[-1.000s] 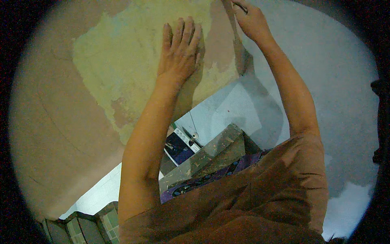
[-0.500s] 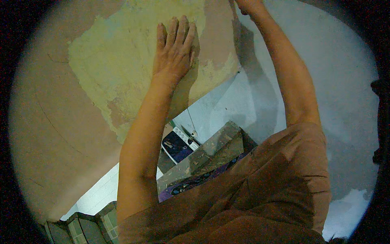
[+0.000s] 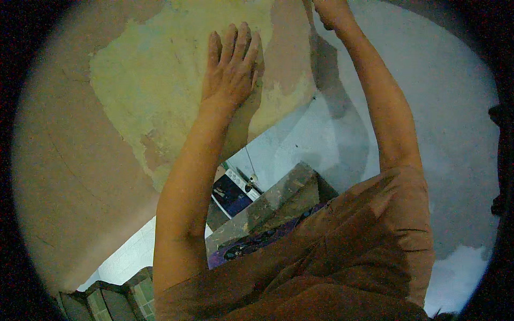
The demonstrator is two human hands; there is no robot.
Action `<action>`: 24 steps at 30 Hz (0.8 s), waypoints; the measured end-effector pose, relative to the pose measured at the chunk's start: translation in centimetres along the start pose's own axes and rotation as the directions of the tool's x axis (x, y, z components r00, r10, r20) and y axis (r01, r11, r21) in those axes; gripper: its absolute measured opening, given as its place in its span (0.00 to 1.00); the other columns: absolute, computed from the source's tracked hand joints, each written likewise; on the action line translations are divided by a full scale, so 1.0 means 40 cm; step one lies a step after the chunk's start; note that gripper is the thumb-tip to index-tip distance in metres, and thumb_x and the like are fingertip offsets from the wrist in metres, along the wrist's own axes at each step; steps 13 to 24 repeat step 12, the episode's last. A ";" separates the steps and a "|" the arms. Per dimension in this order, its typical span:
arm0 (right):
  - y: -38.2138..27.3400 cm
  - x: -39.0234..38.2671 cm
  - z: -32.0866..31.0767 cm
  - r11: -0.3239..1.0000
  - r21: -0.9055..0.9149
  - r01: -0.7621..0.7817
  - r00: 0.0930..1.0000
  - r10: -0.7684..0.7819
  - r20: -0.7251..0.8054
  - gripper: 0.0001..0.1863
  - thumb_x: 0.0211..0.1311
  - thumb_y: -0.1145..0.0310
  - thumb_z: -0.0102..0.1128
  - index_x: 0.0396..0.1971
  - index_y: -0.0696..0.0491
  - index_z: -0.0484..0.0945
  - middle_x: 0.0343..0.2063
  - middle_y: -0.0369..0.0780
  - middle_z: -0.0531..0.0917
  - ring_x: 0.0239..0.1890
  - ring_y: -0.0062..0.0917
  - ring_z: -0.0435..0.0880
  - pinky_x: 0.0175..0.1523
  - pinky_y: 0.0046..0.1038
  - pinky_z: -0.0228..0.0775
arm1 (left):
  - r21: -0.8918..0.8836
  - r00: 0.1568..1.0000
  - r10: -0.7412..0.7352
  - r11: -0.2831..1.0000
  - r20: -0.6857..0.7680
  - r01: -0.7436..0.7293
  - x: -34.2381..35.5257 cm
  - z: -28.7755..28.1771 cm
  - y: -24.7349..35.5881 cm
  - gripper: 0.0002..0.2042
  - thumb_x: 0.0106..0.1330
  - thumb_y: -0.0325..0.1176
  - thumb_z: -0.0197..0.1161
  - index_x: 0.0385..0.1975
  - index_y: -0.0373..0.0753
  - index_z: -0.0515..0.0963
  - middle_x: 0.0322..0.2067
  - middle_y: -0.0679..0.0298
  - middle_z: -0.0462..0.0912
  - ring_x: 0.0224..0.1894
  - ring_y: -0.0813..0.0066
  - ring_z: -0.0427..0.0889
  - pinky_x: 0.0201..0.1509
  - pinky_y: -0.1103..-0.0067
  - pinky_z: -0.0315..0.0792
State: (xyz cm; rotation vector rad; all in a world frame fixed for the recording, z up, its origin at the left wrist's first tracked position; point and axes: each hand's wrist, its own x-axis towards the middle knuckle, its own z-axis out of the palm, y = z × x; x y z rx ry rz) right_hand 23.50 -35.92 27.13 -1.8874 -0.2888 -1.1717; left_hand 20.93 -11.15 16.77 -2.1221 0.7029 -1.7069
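My left hand (image 3: 231, 72) lies flat against a brownish wall surface (image 3: 59, 139), its fingers stretched upward and slightly apart. Under the palm is a large rough-edged yellow-green patch (image 3: 144, 80) where the surface looks bare or scraped. At the top edge of the picture my right hand (image 3: 336, 15) is raised near the corner where the brownish surface meets a pale bluish wall (image 3: 444, 107). Its fingers look curled, with something dark by them; what they hold is cut off by the frame and too dim to name.
Below my arms a grey concrete ledge or step (image 3: 278, 198) juts out, with purple patterned cloth (image 3: 251, 243) along it. Farther down stands a white appliance with a dark top (image 3: 234, 192), a cord hanging near it. Several steps (image 3: 110, 299) show at the lower left.
My right hand has shifted slightly down and to the right, its fingers still curled. The left hand stays flat on the patch, almost unmoved. The view has tilted a little.
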 end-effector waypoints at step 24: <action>0.037 -0.017 -0.029 0.993 -0.016 -0.119 0.989 0.120 0.083 0.24 0.62 0.61 0.53 0.60 0.47 0.72 0.52 0.49 0.78 0.48 0.33 0.80 0.55 0.32 0.69 | 0.004 0.999 -0.005 1.000 0.049 0.005 -0.011 -0.026 0.000 0.33 0.62 0.46 0.55 0.68 0.47 0.56 0.69 0.59 0.54 0.70 0.55 0.53 0.73 0.53 0.39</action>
